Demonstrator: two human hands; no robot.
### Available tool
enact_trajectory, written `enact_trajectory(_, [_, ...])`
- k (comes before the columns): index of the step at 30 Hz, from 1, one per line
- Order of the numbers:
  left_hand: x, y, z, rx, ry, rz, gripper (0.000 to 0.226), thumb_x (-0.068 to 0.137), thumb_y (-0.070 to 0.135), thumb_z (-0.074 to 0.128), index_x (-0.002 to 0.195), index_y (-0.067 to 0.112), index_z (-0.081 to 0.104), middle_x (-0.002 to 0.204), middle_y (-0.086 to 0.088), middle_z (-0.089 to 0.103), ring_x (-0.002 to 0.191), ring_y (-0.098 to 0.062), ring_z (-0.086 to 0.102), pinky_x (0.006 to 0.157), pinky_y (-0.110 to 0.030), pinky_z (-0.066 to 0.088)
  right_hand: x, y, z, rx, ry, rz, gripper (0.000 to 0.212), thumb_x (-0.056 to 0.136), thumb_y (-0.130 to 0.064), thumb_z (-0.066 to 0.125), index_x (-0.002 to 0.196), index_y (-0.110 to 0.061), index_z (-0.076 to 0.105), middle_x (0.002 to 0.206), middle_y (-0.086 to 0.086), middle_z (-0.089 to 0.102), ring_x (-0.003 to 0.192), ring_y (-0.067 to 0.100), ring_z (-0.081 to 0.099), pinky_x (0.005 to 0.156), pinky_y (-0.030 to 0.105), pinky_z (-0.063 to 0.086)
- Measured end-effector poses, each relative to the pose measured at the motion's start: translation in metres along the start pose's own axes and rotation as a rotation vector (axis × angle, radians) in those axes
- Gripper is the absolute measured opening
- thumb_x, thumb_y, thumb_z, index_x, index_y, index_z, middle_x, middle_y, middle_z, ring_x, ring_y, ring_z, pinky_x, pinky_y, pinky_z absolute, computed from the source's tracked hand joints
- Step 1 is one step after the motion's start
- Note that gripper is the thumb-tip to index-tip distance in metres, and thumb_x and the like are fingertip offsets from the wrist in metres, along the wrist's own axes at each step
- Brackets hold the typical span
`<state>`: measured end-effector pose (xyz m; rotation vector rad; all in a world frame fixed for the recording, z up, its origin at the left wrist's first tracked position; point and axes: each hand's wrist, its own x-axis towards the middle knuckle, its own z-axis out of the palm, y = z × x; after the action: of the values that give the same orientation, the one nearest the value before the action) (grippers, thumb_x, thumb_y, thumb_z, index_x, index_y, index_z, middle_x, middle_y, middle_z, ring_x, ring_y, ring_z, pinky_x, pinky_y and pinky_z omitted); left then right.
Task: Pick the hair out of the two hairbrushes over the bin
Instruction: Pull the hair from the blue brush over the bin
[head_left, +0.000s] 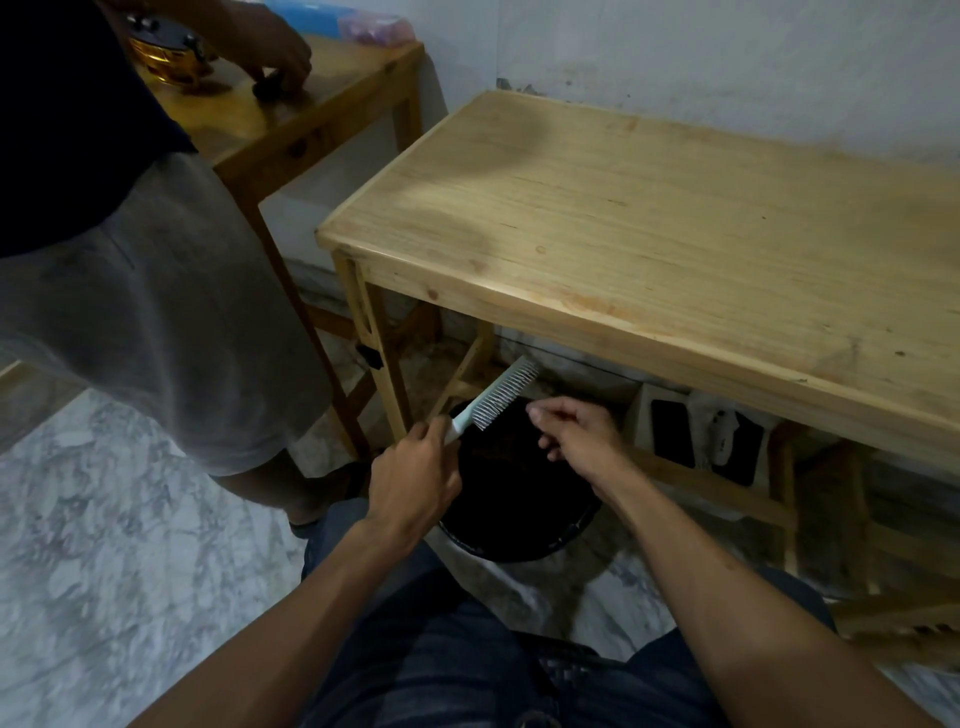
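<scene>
The left hand (415, 478) is closed around the handle of a pale green hairbrush (496, 399), which is held tilted, head pointing up and away toward the underside of the wooden table (649, 249), bristles facing right and down. The brush head sits above the far-left rim of the black bin (519, 540), which stands on the marble floor (114, 545) just in front of the table's near edge, partly beneath it. The right hand (574, 431) hovers over the bin opening just right of the bristles, thumb and forefinger pinched narrow; whether a strand of hair is caught between them cannot be told. Only 1 hairbrush is visible. No hair can be made out in the bristles at this resolution, and the bin's interior is too dark to read. The tabletop carries nothing. Under the table, at the right, a lower shelf (753, 493) holds a dark phone-like slab (674, 434) and a white item that cannot be identified. A second person (156, 312) in grey shorts stands at the left, beside a second wooden table (332, 104), with 1 hand resting on a small dark object near that table's near edge.
</scene>
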<state>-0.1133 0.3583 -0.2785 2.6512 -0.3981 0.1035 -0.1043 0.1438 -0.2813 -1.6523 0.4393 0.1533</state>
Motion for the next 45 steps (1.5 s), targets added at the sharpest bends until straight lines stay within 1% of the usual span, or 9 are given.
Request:
enact_trajectory(3, [-0.001, 0.005, 0.000, 0.002, -0.023, 0.059, 0.036, 0.098, 0.029, 0.050, 0.129, 0.014, 0.059, 0.099, -0.009, 0.070, 0.073, -0.031, 0.068, 0.062, -0.046, 0.059, -0.001, 0.001, 0.007, 0.032, -0.189, 0.034, 0.030, 0.090, -0.007, 0.069, 0.114, -0.023, 0.062, 0.112, -0.013, 0.068, 0.073, 0.012, 0.069, 0.051, 0.021, 0.052])
enact_trajectory(6, [0.000, 0.006, -0.002, -0.006, -0.003, 0.056, 0.036, 0.098, 0.032, 0.047, 0.125, 0.014, 0.060, 0.094, -0.009, 0.070, 0.069, -0.032, 0.067, 0.059, -0.045, 0.057, -0.004, -0.002, 0.016, 0.077, -0.277, 0.016, 0.015, 0.092, -0.007, 0.067, 0.100, -0.019, 0.071, 0.087, -0.005, 0.076, 0.063, 0.009, 0.067, 0.053, 0.020, 0.052])
enact_trajectory(16, [-0.004, -0.030, -0.003, -0.025, -0.122, -0.161, 0.029, 0.097, 0.035, 0.050, 0.121, 0.020, 0.056, 0.094, -0.006, 0.071, 0.076, -0.028, 0.072, 0.069, -0.048, 0.063, 0.002, -0.005, 0.002, 0.179, 0.036, -0.132, 0.019, 0.096, -0.008, 0.062, 0.086, -0.013, 0.077, 0.063, -0.001, 0.066, 0.056, 0.010, 0.054, 0.054, 0.021, 0.045])
enact_trajectory(20, [-0.004, -0.029, 0.000, -0.151, -0.173, -0.229, 0.021, 0.100, 0.034, 0.053, 0.115, 0.020, 0.057, 0.090, -0.004, 0.069, 0.075, -0.024, 0.071, 0.071, -0.050, 0.063, 0.003, -0.002, -0.002, 0.004, -0.038, -0.004, 0.027, 0.100, -0.007, 0.056, 0.125, -0.004, 0.067, 0.101, 0.005, 0.072, 0.063, 0.011, 0.061, 0.052, 0.018, 0.050])
enact_trajectory(24, [-0.001, -0.018, -0.001, -0.286, -0.222, -0.241, 0.027, 0.099, 0.038, 0.053, 0.118, 0.020, 0.052, 0.090, -0.006, 0.069, 0.076, -0.027, 0.070, 0.071, -0.052, 0.061, 0.006, 0.006, -0.001, -0.312, -0.170, 0.180, 0.062, 0.100, -0.018, 0.055, 0.156, -0.022, 0.028, 0.148, -0.002, 0.044, 0.092, 0.021, 0.071, 0.065, 0.028, 0.058])
enact_trajectory(28, [-0.003, -0.012, 0.000, -0.268, -0.229, -0.223, 0.030, 0.094, 0.049, 0.047, 0.109, 0.024, 0.055, 0.089, -0.005, 0.069, 0.079, -0.027, 0.067, 0.075, -0.051, 0.057, 0.007, 0.001, 0.004, -0.414, -0.099, 0.058, 0.038, 0.097, -0.041, 0.056, 0.132, -0.026, 0.063, 0.129, -0.004, 0.067, 0.114, 0.018, 0.063, 0.100, 0.036, 0.049])
enact_trajectory(36, [-0.006, -0.006, -0.001, -0.223, -0.193, -0.208, 0.035, 0.096, 0.049, 0.045, 0.115, 0.022, 0.057, 0.090, -0.005, 0.071, 0.081, -0.029, 0.069, 0.076, -0.050, 0.057, 0.007, -0.010, 0.018, -0.168, 0.112, -0.088, 0.026, 0.091, -0.032, 0.070, 0.115, -0.025, 0.066, 0.106, -0.006, 0.072, 0.097, 0.013, 0.068, 0.089, 0.032, 0.054])
enact_trajectory(40, [-0.006, -0.002, -0.002, -0.140, -0.135, -0.151, 0.027, 0.101, 0.039, 0.051, 0.116, 0.018, 0.058, 0.090, -0.006, 0.072, 0.079, -0.031, 0.070, 0.071, -0.046, 0.057, 0.000, -0.014, 0.026, -0.402, 0.117, -0.382, 0.017, 0.085, -0.033, 0.074, 0.103, -0.030, 0.075, 0.095, -0.007, 0.071, 0.084, 0.009, 0.068, 0.079, 0.032, 0.056])
enact_trajectory(45, [-0.009, 0.009, -0.001, 0.009, -0.145, -0.083, 0.029, 0.100, 0.034, 0.051, 0.121, 0.014, 0.055, 0.093, -0.011, 0.073, 0.080, -0.036, 0.072, 0.073, -0.048, 0.058, -0.008, -0.019, 0.031, -0.768, 0.144, -0.448, 0.020, 0.088, -0.037, 0.069, 0.104, -0.031, 0.077, 0.106, -0.001, 0.067, 0.099, 0.021, 0.066, 0.082, 0.035, 0.053])
